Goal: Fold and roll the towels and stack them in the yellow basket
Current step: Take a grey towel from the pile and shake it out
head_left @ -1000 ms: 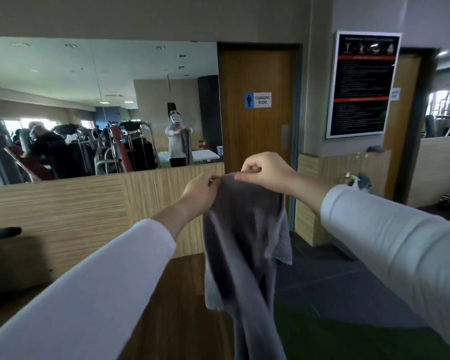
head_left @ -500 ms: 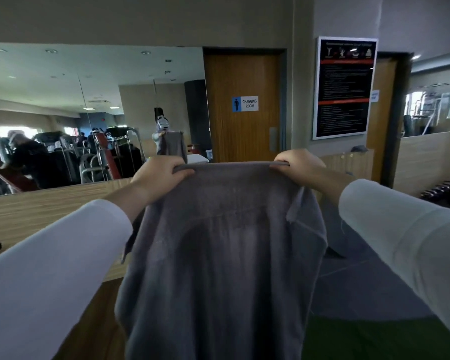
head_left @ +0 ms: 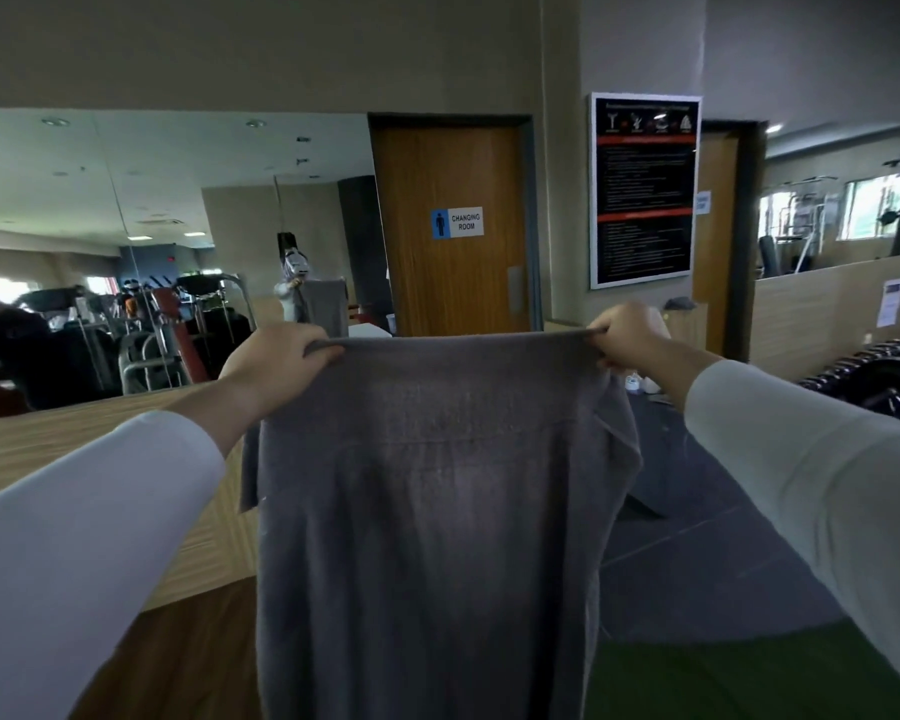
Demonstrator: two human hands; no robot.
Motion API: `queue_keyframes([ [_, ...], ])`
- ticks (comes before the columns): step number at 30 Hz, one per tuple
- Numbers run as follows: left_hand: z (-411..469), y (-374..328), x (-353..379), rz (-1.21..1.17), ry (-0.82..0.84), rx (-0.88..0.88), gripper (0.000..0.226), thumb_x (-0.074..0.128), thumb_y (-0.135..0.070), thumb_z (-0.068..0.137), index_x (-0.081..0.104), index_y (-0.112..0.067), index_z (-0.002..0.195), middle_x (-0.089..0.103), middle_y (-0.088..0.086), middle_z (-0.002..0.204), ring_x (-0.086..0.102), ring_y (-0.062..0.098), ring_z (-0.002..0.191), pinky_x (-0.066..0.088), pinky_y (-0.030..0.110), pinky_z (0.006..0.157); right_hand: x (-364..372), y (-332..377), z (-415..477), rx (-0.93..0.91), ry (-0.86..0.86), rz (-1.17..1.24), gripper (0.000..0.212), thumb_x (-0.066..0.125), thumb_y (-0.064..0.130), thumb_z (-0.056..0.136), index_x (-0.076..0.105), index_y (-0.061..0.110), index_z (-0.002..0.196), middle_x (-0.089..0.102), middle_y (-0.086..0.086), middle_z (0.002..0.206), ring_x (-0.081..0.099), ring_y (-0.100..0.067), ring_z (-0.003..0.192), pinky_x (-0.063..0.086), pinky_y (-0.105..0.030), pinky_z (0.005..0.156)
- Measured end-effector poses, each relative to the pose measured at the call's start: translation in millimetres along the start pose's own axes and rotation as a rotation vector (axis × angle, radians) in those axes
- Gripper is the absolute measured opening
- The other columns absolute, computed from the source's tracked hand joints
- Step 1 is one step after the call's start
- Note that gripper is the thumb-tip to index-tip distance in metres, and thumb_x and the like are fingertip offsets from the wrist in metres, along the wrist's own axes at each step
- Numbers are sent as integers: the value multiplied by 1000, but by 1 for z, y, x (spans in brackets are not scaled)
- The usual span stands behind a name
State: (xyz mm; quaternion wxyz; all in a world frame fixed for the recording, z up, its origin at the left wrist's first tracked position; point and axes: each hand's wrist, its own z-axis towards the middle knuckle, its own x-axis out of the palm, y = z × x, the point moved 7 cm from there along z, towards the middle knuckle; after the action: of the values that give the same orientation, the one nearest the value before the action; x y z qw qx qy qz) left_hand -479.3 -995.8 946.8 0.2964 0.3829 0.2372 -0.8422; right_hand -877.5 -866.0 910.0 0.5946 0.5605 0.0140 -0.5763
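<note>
- The mirror (head_left: 152,252) fills the far left wall. It reflects gym machines and a person holding up a grey cloth.
- A wood-grain ledge (head_left: 74,449) runs below the mirror on the left, and the left forearm crosses it.
- The grey towel (head_left: 427,511) hangs in the air in the middle of the view, held up between the two hands. Its top edge is pulled nearly level and taut. The cloth drops straight down and runs out of the near edge of the view. A loose flap sags behind its right side, just below the right hand.
- The white sleeves (head_left: 74,553) reach in from the near left and near right corners, one on each side of the towel.
- A wooden door (head_left: 453,283) stands far behind the towel's top edge.
- A dark framed poster (head_left: 644,189) hangs on the wall to the right of the door.
- A strip of green mat (head_left: 749,678) lies near right on the dark floor.
- A rack of dark weights (head_left: 874,371) sits at the far right.
- The left hand (head_left: 276,363) grips the towel's upper left corner, with the fingers curled over the edge.
- The right hand (head_left: 632,337) pinches the upper right corner in a closed fist.
- A blue and white sign (head_left: 457,222) on the door reads "CHANGING ROOM".
</note>
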Motion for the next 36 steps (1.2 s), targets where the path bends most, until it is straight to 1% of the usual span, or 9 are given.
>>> queue_keyframes([
  [4,10,-21,4,-25,-2,6,36,57,-40,96,54,-27,63,58,-4,66,55,14,68,43,33,62,-6,-35,8,186,-30,328,20,55,5,97,73,8,90,72,-18,90,72,-33,66,57,-30,44],
  [8,22,-40,17,-52,5,6,34,57,-44,95,55,-31,63,59,-8,68,57,13,71,50,37,69,-15,-54,19,71,-127,240,31,44,9,99,73,19,94,70,-14,102,68,-35,92,61,-44,77],
  [12,35,-56,30,-112,-20,-29,23,65,-46,89,64,-31,72,64,-8,76,59,10,75,49,32,68,-33,-71,29,-3,-182,181,31,45,12,98,76,15,105,70,-11,112,63,-32,105,50,-36,90],
  [14,42,-69,33,-121,-50,-11,21,70,-43,86,65,-28,72,64,-8,77,58,8,75,42,26,63,-48,-82,34,-13,-214,176,28,49,16,99,76,13,104,70,-10,108,63,-30,104,48,-29,84],
  [16,49,-86,35,-129,-72,21,18,69,-36,88,66,-25,74,63,-7,79,57,11,77,38,23,62,-63,-98,42,1,-245,198,24,52,20,100,74,12,100,69,-9,100,63,-27,95,43,-22,66],
  [19,59,-112,39,-149,-113,78,11,61,-26,95,71,-23,89,64,1,92,58,18,87,40,28,73,-85,-124,52,63,-287,274,23,53,23,101,71,10,107,67,-9,99,61,-20,83,35,-17,53],
  [24,61,-153,48,-196,-148,64,14,59,-33,96,66,-26,85,61,-7,82,57,14,79,40,30,65,-134,-140,44,-1,-377,189,18,55,20,100,71,12,100,65,-5,95,58,-20,88,38,-25,76],
  [29,57,-197,57,-267,-123,119,13,66,-30,92,69,-27,79,66,-12,81,59,4,78,40,16,64,-181,-202,60,-61,-432,161,16,56,24,89,65,33,80,69,-1,95,64,-26,96,52,-46,90],
  [36,32,-266,65,-315,-106,201,8,65,-35,92,68,-34,85,66,-20,84,59,-1,82,43,20,67,-244,-221,-4,-15,-492,170,10,52,11,99,62,12,100,61,-5,98,53,-20,93,37,-27,77],
])
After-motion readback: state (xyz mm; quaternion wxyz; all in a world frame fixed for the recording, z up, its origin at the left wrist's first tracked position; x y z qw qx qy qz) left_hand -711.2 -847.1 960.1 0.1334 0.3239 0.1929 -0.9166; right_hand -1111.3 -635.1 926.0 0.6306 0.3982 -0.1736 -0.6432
